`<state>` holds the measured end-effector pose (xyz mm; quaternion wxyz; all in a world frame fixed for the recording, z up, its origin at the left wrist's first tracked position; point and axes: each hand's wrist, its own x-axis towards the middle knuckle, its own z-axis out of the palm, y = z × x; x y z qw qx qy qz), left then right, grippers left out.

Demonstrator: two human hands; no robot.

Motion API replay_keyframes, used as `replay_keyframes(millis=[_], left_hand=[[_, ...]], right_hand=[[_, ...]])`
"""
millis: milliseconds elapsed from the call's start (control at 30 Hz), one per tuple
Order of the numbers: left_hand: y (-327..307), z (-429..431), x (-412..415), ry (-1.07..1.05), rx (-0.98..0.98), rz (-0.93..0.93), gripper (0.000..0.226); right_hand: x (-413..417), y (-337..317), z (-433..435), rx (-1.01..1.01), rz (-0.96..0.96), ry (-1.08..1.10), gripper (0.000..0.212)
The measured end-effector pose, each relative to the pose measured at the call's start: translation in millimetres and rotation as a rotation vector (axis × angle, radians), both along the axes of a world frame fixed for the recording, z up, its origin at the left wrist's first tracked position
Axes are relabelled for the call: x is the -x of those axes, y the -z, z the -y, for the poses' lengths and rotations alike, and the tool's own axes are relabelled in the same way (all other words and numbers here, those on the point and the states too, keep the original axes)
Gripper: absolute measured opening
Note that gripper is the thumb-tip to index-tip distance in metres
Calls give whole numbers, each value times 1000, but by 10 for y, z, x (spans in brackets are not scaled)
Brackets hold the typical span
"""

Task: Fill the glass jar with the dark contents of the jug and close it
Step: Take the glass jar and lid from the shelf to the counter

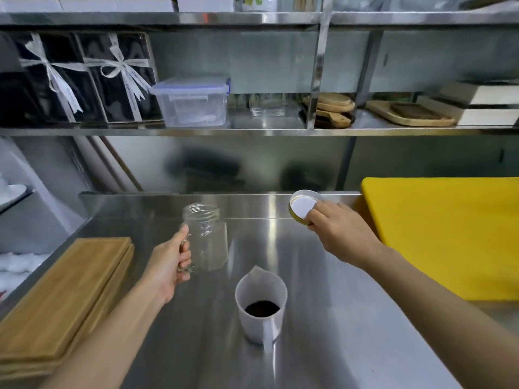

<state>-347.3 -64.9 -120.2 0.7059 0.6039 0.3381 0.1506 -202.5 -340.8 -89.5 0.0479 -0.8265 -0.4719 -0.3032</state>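
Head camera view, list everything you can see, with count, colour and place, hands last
glass jar: one, clear, empty, counter left of centre
jug: one, white, dark contents, counter front centre
lid: one, gold rim, white inside, over counter's back right
yellow board: one, counter right
wooden boards: stacked, tan, counter left
plastic box: one, clear, shelf
gift boxes: two, black, white ribbons, shelf left
left hand: holds jar's handle
right hand: fingers grip lid

Jar handle (185, 255) mostly hidden inside left hand (168, 265). Lid (303, 207) near edge covered by right hand (337, 234) fingers. Both forearms cut by bottom edge.
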Motion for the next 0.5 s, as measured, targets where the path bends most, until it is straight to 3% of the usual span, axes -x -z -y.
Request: replay_keyframes(millis=[233, 500], left_hand=[[424, 396, 544, -90, -30, -27, 43], [716, 631, 935, -177, 86, -33, 36]], right_hand=[[454, 521, 231, 22, -26, 49, 31], [996, 1160, 362, 33, -202, 67, 40]])
